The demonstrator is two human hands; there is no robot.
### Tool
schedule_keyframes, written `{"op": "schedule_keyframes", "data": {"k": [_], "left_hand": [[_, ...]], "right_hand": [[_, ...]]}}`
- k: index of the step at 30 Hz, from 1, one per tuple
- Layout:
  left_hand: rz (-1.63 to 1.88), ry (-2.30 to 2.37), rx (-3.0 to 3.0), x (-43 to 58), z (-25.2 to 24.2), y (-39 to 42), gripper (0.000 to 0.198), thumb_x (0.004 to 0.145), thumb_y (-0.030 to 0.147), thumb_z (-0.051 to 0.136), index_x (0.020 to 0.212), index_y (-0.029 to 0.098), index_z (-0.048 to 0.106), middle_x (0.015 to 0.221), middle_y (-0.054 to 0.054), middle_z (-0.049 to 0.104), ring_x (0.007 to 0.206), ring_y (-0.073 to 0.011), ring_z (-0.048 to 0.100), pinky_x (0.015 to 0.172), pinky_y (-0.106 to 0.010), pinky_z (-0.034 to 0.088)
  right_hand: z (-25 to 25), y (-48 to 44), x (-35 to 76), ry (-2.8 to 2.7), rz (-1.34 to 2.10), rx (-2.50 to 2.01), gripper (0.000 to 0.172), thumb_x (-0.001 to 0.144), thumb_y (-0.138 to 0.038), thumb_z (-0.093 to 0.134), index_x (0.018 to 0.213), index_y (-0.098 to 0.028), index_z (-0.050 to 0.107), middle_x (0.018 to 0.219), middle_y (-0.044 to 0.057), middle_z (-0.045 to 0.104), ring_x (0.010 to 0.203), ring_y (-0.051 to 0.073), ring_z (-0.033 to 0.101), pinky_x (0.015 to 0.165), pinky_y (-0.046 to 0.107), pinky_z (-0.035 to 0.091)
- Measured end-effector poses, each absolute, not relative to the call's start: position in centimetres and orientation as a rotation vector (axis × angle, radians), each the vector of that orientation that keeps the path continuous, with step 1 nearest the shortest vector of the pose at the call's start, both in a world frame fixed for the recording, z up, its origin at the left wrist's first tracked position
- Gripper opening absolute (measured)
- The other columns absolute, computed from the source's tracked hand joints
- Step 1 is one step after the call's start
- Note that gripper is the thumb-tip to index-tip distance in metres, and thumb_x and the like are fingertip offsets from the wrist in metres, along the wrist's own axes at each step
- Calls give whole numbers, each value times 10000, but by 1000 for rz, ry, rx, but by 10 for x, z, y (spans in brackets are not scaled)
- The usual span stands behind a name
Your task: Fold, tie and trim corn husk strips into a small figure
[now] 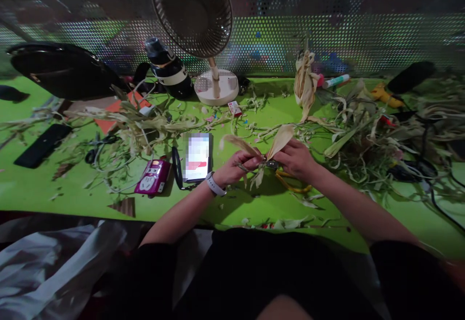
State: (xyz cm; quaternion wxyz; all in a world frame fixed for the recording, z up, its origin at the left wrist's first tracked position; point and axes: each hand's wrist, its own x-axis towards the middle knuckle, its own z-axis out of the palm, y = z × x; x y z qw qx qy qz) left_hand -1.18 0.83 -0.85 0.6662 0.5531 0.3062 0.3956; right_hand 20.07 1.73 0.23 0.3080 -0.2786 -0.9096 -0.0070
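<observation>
Both hands meet over the green table (72, 189), just right of a phone. My left hand (238, 165), with a white watch on its wrist, is closed in a pinch on dried corn husk strips (241, 144). My right hand (296, 158) is closed on a wider tan husk leaf (280, 141) that sticks up from the fingers. Under the right hand lies a yellow-handled tool (290, 184), touching the table; whether the hand grips it I cannot tell.
A phone (198, 158) with a lit screen, a magenta power strip (153, 177), black scissors (98, 145), a desk fan (203, 34), a dark bottle (170, 70), a husk bundle (305, 83) and heaps of loose husks (370, 131) cover the table. A perforated metal screen stands behind.
</observation>
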Motion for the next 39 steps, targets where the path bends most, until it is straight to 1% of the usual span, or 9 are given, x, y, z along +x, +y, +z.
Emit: {"op": "schedule_keyframes", "data": {"k": [2,5,7,11,14,19,29,35,39], "left_hand": [[913,705,1211,-10,-10,11,404,728,551,708,756,152,659,607,32,490,520,-55,403,503,-207,343],[953,733,1172,-7,-9,13,392,731,533,713,780,151,642,620,32,516,538,-60,452,513,-196,381],[992,744,1161,-5,-6,14,355,721,476,747,825,154,641,657,31,539,569,-61,482,539,-191,410],[981,749,1208,-7,-2,13,387,696,404,788,985,170,682,741,-2,630,648,-93,573,636,-227,490],[908,752,1269,-9,-4,13,349,685,386,798,940,160,720,855,-56,709,757,-143,644,724,-270,531],[824,744,1113,-9,-3,9,320,650,304,830,911,156,719,895,-54,739,772,-124,680,748,-238,546],[609,598,1100,0,-5,0,325,539,341,882,673,114,692,622,-13,664,532,-75,572,545,-202,468],[923,729,1055,3,-4,3,311,612,320,847,806,145,679,736,1,686,616,-75,606,625,-203,497],[1129,808,1025,1,-6,9,377,629,375,828,910,165,691,864,-26,703,741,-111,642,707,-238,526]], "right_hand": [[6,17,200,-2325,221,-842,196,907,-226,514,987,-232,693,1004,84,707,964,225,612,858,391,479],[14,15,198,-2145,642,-941,295,900,-297,551,1177,-232,630,1204,97,643,1126,242,580,958,440,469],[18,13,197,-2001,809,-936,274,902,-322,557,1147,-239,648,1182,85,638,1122,232,589,949,424,484],[17,10,191,-1764,710,-981,159,866,-362,626,868,-242,729,871,50,652,837,192,630,753,356,531],[17,9,187,-1729,683,-987,144,846,-369,657,822,-253,738,783,33,650,740,177,608,677,336,517],[21,9,187,-1751,733,-996,199,838,-405,662,772,-228,727,755,26,653,712,162,601,650,312,500],[8,4,179,-1846,819,-960,260,813,-422,662,689,-193,676,690,20,591,644,154,539,599,303,445],[14,13,184,-1576,1017,-1097,295,832,-478,628,883,-188,640,807,25,639,749,155,592,706,306,495],[26,9,188,-1634,1078,-1178,438,928,-548,435,764,-175,595,737,26,618,709,144,565,683,284,462]]}}
